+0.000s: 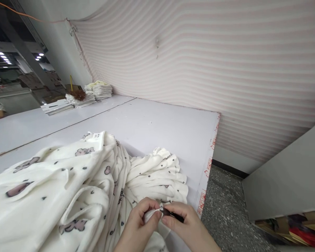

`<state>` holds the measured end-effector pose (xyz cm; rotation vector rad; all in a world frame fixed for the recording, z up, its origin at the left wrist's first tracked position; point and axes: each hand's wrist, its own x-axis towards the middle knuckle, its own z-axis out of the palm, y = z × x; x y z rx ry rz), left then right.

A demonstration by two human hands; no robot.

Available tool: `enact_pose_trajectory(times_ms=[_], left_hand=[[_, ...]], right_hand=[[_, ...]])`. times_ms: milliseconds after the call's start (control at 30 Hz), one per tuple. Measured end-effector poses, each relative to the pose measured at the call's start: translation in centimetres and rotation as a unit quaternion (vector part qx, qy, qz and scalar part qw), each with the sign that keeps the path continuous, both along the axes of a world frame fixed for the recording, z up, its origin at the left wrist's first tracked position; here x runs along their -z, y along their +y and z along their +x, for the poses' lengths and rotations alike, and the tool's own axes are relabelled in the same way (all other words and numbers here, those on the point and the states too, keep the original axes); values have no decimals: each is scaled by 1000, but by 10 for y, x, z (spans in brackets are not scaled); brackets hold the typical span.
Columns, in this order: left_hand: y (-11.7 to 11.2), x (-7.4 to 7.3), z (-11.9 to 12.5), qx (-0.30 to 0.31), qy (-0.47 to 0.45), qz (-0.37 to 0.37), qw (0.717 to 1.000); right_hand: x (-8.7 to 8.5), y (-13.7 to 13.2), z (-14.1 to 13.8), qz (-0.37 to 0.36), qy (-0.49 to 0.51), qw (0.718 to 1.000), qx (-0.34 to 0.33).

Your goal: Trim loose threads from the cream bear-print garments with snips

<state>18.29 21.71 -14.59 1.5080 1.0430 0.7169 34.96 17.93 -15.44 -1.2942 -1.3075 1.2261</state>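
Note:
A thick pile of white fleece garments (48,196) with pinkish-grey animal prints and small dark marks fills the left front of the table. Their gathered sleeve ends (160,173) fan out to the right. In front of these, my left hand (141,218) pinches a white fabric edge (150,214) between thumb and fingers. Close against it, my right hand (187,224) is closed around small dark thread snips (174,215). The tip of the snips meets the cloth at my left fingertips, and the exact contact is too small to make out.
The pale tabletop (168,120) ends at a right edge with red-printed tape (207,171). Folded stacks of cloth (99,90) stand at the far left. Striped fabric (199,52) hangs behind. A grey panel (291,175) and an open box (301,227) are at right.

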Motion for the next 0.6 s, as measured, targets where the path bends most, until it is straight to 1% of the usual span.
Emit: enact_pose_trajectory(times_ms=[100, 133, 233, 267, 300, 333, 367, 400, 467, 533, 600], left_hand=[[0, -1, 1, 11, 20, 19, 1000], [0, 0, 1, 20, 21, 24, 999], [0, 4, 0, 44, 1, 10, 999], [-1, 7, -1, 44, -2, 8, 999], [-2, 10, -2, 37, 7, 22, 999], [-3, 14, -4, 25, 26, 58, 998], [-5, 17, -6, 11, 52, 113, 992], [-6, 20, -8, -1, 77, 180, 981], [-8, 23, -12, -13, 107, 307, 946], [-9, 23, -15, 10, 103, 398, 912], [-9, 21, -15, 49, 83, 465, 880]], right_hand=[[4, 0, 3, -57, 67, 996, -29], [6, 0, 4, -72, 89, 993, -30], [11, 1, 3, -84, 131, 988, 17], [11, 2, 2, -79, 134, 987, 31], [11, 2, 1, -74, 128, 988, 36], [9, 1, 0, -66, 114, 991, 35], [8, 0, 0, -55, 92, 994, 28], [7, -2, 1, -41, 66, 997, 19], [5, -8, 3, -12, 10, 1000, 17], [5, -15, 6, -3, -33, 999, 24], [7, -18, 8, -7, -53, 998, 29]])
